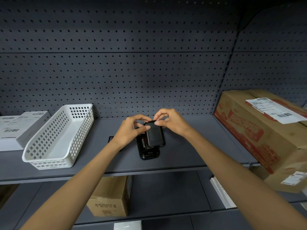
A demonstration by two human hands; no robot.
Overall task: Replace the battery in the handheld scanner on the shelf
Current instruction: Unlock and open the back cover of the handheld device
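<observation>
On the grey metal shelf (182, 156), the black handheld scanner (149, 152) lies face down, both hands, left (128, 131) and right (171, 121), pinching the black rectangular battery (154, 134) over its open compartment, beside a white perforated plastic basket (58, 135) and printed cardboard box (259, 133).

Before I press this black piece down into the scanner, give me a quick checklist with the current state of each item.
1. Scanner lying flat on the shelf: ok.
2. Left hand gripping the black piece: ok.
3. Right hand pinching its far end: ok.
4. Piece squared to the scanner body: not ok, it sits skewed with the bay exposed at left.
5. Contacts aligned: cannot tell.
6. Small dark item beside the left wrist, identity: cannot tell.
</observation>
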